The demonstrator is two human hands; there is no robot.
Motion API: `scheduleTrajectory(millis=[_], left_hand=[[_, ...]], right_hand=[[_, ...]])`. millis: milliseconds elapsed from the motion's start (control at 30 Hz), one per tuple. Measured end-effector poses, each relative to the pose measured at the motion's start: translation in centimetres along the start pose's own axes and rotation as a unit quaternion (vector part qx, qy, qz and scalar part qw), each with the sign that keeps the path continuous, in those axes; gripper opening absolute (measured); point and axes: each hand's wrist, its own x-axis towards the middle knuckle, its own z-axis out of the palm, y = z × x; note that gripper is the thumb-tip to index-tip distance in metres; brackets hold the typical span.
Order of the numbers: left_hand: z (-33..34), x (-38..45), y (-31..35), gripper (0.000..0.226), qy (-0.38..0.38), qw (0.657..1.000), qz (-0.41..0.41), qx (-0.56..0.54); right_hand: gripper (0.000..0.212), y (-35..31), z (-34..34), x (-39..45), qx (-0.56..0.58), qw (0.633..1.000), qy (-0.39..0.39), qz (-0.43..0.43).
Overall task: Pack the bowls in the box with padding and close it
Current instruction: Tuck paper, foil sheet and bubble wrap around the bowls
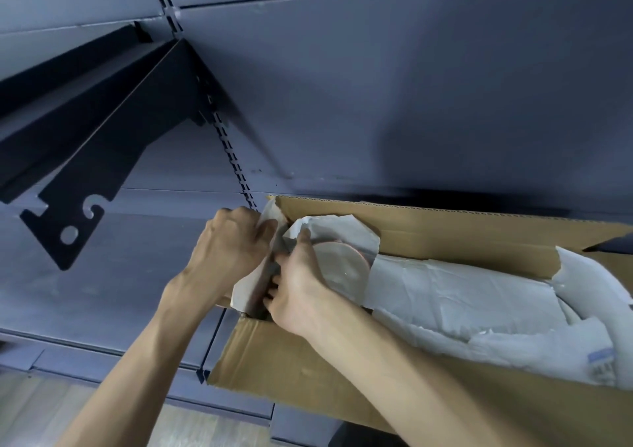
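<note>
An open cardboard box [445, 227] stands on a dark shelf, its near flap hanging down toward me. At the box's left end a pale pink bowl [342, 261] stands on edge, partly wrapped in white padding paper [342, 232]. My left hand [227, 247] grips the paper at the box's left corner. My right hand [296, 285] holds the bowl's left side, thumb on the paper above it and fingers curled down between bowl and box wall. More crumpled white paper [479, 302] fills the rest of the box and hides whatever lies under it.
Dark blue metal shelving [376, 86] backs the scene, with a slotted upright [233, 158] just behind the box's left corner. A black shelf bracket [85, 179] juts out at upper left. Pale wooden floor [34, 412] shows at lower left.
</note>
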Motion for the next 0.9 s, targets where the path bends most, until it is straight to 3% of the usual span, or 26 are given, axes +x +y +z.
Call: scheduleTrajectory(millis=[133,333,533,767,900], left_hand=[[-0.4,0.0,-0.1,0.054,-0.019,1.000,-0.010,-0.017],[-1.8,-0.9,0.0,0.071,0.000,0.998,0.000,-0.067],[-2.3,-2.0,-0.5,0.027,-0.029,0.995,0.030,-0.091],[-2.0,-1.1,-0.5,0.033,-0.002,0.998,0.038,-0.054],[-1.7,-1.4,-0.6,0.028,-0.010,0.998,0.026,-0.055]], right_hand=[[0.074,-0.1,0.7,-0.4,-0.005,1.000,0.013,-0.025],[0.083,-1.5,0.3,-1.5,0.045,0.997,-0.066,0.006],[0.086,-2.1,0.3,-2.2,0.035,0.995,-0.076,0.046],[0.078,-1.7,1.3,-2.5,0.080,0.995,-0.029,0.056],[0.080,-1.5,0.5,-1.2,0.036,0.998,-0.036,0.027]])
